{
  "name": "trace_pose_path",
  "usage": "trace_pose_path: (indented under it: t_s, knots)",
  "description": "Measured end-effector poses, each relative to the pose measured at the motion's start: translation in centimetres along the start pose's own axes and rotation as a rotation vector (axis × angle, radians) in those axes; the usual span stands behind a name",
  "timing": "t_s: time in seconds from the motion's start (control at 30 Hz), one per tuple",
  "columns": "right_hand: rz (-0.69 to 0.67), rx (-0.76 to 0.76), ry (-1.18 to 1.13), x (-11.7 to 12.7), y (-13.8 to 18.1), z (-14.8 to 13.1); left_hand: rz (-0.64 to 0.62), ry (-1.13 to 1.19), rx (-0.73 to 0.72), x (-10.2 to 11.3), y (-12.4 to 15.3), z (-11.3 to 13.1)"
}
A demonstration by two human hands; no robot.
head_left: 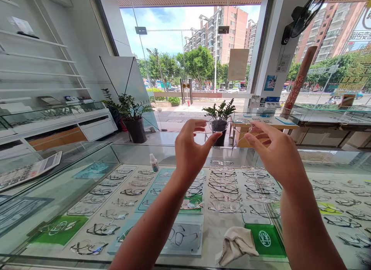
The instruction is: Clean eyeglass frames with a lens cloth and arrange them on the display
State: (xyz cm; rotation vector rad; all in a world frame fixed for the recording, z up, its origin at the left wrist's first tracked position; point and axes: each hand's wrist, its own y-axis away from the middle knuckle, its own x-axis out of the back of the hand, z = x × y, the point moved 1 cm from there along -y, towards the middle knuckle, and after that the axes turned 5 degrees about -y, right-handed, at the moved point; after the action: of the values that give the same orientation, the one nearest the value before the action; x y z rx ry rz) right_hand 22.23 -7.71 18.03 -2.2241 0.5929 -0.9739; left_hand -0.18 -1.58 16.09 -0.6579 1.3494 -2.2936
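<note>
I hold a thin clear-framed pair of glasses (232,127) up at chest height over a glass display counter (121,158). My left hand (191,152) pinches the left side of the frame between thumb and fingers. My right hand (275,150) pinches the right side near its temple arm. The lenses are nearly see-through against the bright window. Below the hands, several pairs of glasses (223,187) lie in rows inside the counter. A beige cleaning cloth (236,245) lies crumpled on the glass near me.
A small white dropper bottle (154,163) stands on the counter at left centre, a calculator (43,165) on the left case. Potted plants (131,115) stand on the floor beyond. White shelves fill the left wall; a wall fan (304,14) hangs top right.
</note>
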Motion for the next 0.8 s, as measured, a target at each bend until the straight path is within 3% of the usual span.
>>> trace_pose_path:
  t_s: [0.47,0.8]
  knots:
    - [-0.011,0.023,0.035,-0.16,-0.01,0.27,0.031,-0.03,-0.052,0.02,0.18,0.28]
    - [0.023,0.015,-0.016,-0.07,0.07,0.03,-0.06,0.066,0.067,0.01,-0.17,-0.11]
